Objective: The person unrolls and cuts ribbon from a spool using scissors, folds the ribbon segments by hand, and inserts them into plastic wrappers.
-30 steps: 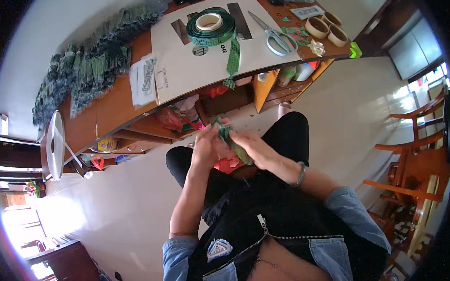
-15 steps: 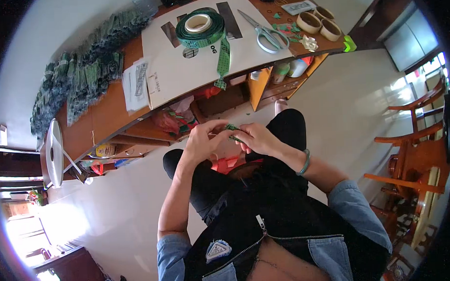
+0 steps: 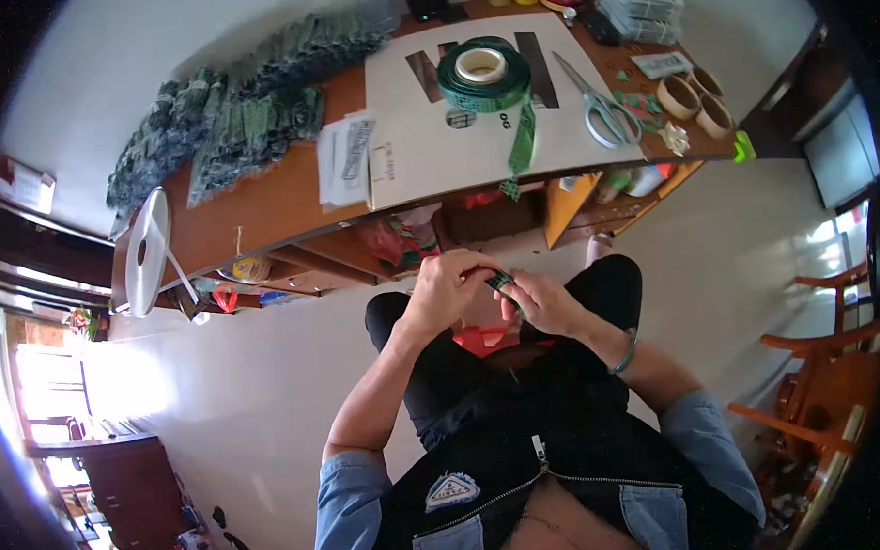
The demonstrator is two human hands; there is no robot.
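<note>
Beyond left grip (image 3: 445,290) and right grip (image 3: 548,303), counter (image 3: 287,188) on pale floor (image 3: 260,398) is being part-covered by board (image 3: 426,164); green strip (image 3: 501,280) is being pinched by both, largely hidden.

Daylight pours from the window (image 3: 51,366) at my left, blown out to white and glaring across the pale floor (image 3: 250,388). A smaller sheen shines at far right. My hands (image 3: 444,292) are softly lit — fine detail between my fingers blurs. Compartments (image 3: 491,223) under the counter (image 3: 210,225) sit in shadow; the wide lens bends edges into black corners.
</note>
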